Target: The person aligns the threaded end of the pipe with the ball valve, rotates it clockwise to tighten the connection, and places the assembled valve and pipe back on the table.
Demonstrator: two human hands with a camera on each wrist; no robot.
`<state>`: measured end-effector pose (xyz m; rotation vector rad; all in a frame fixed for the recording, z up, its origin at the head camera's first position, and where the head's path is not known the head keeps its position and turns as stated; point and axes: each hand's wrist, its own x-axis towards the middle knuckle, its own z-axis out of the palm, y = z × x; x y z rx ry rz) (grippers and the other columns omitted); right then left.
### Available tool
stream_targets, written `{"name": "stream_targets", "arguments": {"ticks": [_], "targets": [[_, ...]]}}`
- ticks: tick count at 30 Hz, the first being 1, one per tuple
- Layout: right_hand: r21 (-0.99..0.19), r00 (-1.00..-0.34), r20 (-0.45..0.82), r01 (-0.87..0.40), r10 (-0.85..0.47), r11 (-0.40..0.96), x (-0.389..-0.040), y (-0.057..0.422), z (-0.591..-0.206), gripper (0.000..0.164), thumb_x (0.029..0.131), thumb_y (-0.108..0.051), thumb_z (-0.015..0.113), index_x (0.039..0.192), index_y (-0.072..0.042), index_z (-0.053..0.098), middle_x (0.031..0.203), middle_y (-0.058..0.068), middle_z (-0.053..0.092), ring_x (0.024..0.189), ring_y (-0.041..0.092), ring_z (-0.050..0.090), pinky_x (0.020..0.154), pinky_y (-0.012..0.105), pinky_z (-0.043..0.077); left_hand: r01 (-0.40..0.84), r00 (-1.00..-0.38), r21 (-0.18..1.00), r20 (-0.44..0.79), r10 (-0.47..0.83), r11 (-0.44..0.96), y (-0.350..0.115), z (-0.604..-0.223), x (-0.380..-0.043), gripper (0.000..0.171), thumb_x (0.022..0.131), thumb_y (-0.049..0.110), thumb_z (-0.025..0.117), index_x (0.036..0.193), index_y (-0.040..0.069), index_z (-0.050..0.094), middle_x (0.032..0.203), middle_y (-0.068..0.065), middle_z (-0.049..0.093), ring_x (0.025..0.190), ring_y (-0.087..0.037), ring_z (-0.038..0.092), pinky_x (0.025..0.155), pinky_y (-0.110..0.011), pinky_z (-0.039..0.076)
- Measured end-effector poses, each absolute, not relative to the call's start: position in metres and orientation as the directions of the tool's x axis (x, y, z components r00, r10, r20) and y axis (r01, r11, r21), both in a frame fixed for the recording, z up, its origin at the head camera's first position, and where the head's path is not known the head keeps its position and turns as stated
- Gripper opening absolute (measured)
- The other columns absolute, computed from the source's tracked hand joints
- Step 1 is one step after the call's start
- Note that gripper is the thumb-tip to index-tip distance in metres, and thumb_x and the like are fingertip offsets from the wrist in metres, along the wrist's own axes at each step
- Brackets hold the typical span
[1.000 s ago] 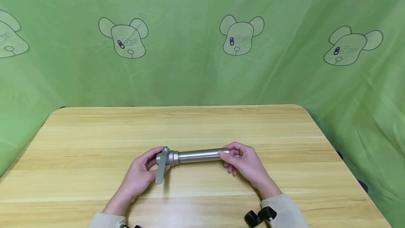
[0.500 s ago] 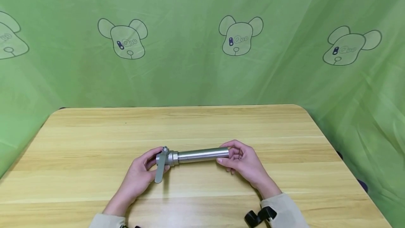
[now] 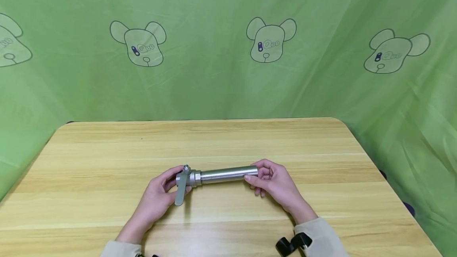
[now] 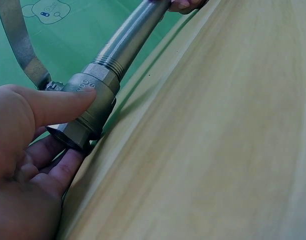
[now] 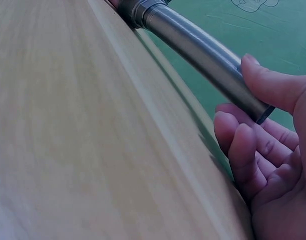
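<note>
In the head view my left hand (image 3: 157,197) grips a metal ball valve (image 3: 194,178), its flat lever (image 3: 181,189) pointing toward me. A smooth steel pipe (image 3: 228,174) runs rightward out of the valve, slightly raised at its right end. My right hand (image 3: 280,183) holds that free end between thumb and fingers. The left wrist view shows several screw threads (image 4: 109,65) bare where the pipe enters the valve's hex collar. There the left thumb presses along the valve body, with fingers beneath. In the right wrist view the right thumb (image 5: 265,82) lies on the pipe, fingers curled below its end.
A light wooden table (image 3: 214,142) lies under the hands, and the valve and pipe are held above it. Behind and to the right hangs a green cloth (image 3: 207,70) printed with bear heads. A black wrist device (image 3: 294,244) sits at the right sleeve.
My right thumb has slid from the pipe's upper face to its near edge, and the right fingers have shifted around the end. The left hand keeps its grip on the valve.
</note>
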<state>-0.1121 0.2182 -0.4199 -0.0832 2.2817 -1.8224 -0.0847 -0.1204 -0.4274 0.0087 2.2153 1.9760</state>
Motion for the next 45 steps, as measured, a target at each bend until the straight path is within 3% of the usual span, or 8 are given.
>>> {"name": "stream_targets", "arguments": {"ticks": [9,14,22,27,32,45], "targets": [[-0.952,-0.976,-0.138,0.083,-0.168,0.296,-0.1109,0.2164,-0.4198,0.036,0.095,-0.028,0.084,0.108,0.002,0.069,0.077,0.011,0.074,0.059,0.016,0.067,0.049,0.026,0.057,-0.114,-0.985,0.986,-0.128,0.118,0.118,-0.1213,-0.4275,-0.0840,0.066,0.090,0.001,0.083,0.152,0.007,0.059,0.154,-0.019,0.061,0.144,-0.036,0.061,0.103,-0.025,0.061],[-0.949,-0.988,-0.112,0.075,-0.106,0.308,-0.1106,0.2152,-0.4197,0.033,0.093,-0.028,0.087,0.103,0.001,0.076,0.078,0.011,0.075,0.063,0.017,0.069,0.057,0.028,0.063,-0.112,-0.985,0.986,-0.126,0.114,0.122,-0.1208,-0.4273,-0.0842,0.065,0.090,0.001,0.083,0.151,0.007,0.060,0.153,-0.019,0.062,0.143,-0.035,0.062,0.103,-0.023,0.060],[-0.956,-0.990,-0.115,0.089,-0.079,0.281,-0.1099,0.2139,-0.4173,0.037,0.093,-0.025,0.087,0.117,0.002,0.076,0.086,0.010,0.074,0.071,0.017,0.074,0.070,0.030,0.068,-0.096,-0.987,0.984,-0.114,0.117,0.149,-0.1200,-0.4275,-0.0841,0.066,0.090,0.000,0.083,0.151,0.008,0.060,0.151,-0.018,0.064,0.140,-0.034,0.064,0.107,-0.023,0.058],[-0.973,-0.988,-0.092,0.064,-0.120,0.221,-0.1105,0.2163,-0.4185,0.047,0.087,-0.013,0.091,0.127,0.002,0.071,0.089,0.005,0.069,0.072,0.012,0.070,0.069,0.030,0.067,-0.091,-0.987,0.984,-0.110,0.120,0.152,-0.1200,-0.4272,-0.0841,0.064,0.092,0.002,0.082,0.152,0.008,0.060,0.154,-0.017,0.062,0.143,-0.035,0.062,0.107,-0.025,0.058],[-0.979,-0.987,-0.037,0.004,-0.158,0.206,-0.1110,0.2206,-0.4206,0.048,0.080,-0.005,0.093,0.123,0.002,0.073,0.089,0.002,0.069,0.072,0.008,0.065,0.066,0.028,0.065,-0.092,-0.986,0.986,-0.109,0.124,0.136,-0.1202,-0.4276,-0.0850,0.065,0.092,0.002,0.082,0.153,0.006,0.058,0.155,-0.019,0.060,0.144,-0.036,0.061,0.107,-0.024,0.058],[-0.977,-0.982,-0.104,0.072,-0.159,0.200,-0.1090,0.2169,-0.4168,0.040,0.092,-0.014,0.086,0.120,0.008,0.070,0.083,0.007,0.076,0.065,0.015,0.071,0.057,0.027,0.063,-0.092,-0.986,0.986,-0.110,0.125,0.138,-0.1208,-0.4279,-0.0848,0.065,0.092,0.003,0.082,0.153,0.006,0.058,0.155,-0.019,0.061,0.143,-0.036,0.061,0.107,-0.025,0.059]]}}
